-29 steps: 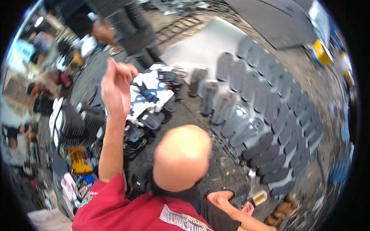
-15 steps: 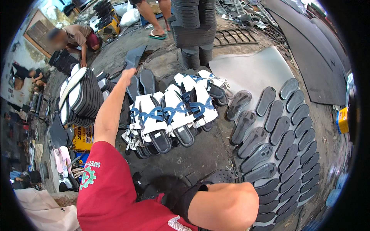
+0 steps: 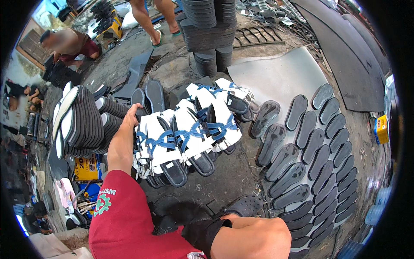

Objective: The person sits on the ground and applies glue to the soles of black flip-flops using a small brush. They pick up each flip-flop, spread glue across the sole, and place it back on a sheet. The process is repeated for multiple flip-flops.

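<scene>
My left hand point(image 3: 132, 115) reaches forward from a red sleeve, fingers curled on the lower edge of a dark shoe sole point(image 3: 139, 98) that stands next to a second one point(image 3: 156, 95). Right of the hand lies a pile of white sandals with blue straps point(image 3: 189, 134), dark insoles facing up. My right hand is out of view. My bare knee point(image 3: 254, 236) fills the bottom edge.
Stacked black-and-white soles point(image 3: 82, 123) lie to the left. Several dark soles in rows point(image 3: 310, 151) lie on a grey sheet point(image 3: 276, 71) at right. Tall dark stacks point(image 3: 207, 30) stand behind. A seated person point(image 3: 64, 43) and standing legs point(image 3: 153, 21) are farther back. A yellow box point(image 3: 381, 128) sits far right.
My head has tilted down toward the sandal pile. My left hand, raised high with a dark sole half a second ago, has come down to the back of the pile.
</scene>
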`<action>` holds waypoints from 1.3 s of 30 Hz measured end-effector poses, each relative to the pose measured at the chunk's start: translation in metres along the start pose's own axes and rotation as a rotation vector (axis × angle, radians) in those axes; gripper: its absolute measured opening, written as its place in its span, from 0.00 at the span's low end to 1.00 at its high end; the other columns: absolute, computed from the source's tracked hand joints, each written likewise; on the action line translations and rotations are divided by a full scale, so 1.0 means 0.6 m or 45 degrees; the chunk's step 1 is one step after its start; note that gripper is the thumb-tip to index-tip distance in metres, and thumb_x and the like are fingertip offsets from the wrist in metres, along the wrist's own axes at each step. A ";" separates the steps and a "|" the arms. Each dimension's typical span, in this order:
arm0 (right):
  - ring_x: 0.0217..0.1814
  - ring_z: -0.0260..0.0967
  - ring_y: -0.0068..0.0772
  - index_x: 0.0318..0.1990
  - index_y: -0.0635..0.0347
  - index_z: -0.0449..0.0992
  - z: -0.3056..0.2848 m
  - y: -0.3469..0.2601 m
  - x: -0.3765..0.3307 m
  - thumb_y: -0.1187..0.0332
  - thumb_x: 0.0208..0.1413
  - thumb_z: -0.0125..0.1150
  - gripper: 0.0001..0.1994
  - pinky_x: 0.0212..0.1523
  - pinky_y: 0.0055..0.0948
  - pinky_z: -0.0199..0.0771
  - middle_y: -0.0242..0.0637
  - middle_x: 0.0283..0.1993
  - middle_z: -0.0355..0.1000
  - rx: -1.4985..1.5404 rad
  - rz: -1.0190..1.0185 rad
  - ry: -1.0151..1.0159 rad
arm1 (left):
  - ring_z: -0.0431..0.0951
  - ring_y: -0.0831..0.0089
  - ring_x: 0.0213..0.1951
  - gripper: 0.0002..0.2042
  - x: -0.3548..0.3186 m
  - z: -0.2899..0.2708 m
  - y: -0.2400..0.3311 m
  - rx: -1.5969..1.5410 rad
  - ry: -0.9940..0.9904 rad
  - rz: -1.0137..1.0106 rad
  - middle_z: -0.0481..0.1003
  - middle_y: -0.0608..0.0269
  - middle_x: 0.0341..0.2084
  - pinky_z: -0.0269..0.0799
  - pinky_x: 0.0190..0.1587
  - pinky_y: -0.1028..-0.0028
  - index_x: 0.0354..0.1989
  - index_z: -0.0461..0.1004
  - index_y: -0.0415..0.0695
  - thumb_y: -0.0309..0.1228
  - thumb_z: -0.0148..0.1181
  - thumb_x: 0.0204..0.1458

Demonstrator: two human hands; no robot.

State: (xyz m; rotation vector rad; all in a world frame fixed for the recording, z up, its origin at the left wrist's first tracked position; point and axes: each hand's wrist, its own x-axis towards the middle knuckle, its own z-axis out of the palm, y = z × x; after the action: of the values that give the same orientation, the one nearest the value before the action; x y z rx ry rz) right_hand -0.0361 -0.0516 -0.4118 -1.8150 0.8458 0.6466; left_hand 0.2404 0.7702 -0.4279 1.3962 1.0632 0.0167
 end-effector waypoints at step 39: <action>0.41 0.82 0.35 0.58 0.56 0.78 0.022 0.016 -0.025 0.69 0.64 0.66 0.16 0.42 0.32 0.86 0.38 0.43 0.80 0.049 -0.127 -0.037 | 0.66 0.39 0.71 0.55 -0.082 0.189 0.166 0.824 1.290 0.892 0.68 0.35 0.67 0.59 0.75 0.43 0.74 0.58 0.33 0.48 0.82 0.40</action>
State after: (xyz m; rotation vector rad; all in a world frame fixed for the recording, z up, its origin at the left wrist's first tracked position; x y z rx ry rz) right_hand -0.0536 -0.0380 -0.4108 -1.7971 0.7389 0.5874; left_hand 0.3371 0.6788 -0.3410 2.4022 1.3712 1.0665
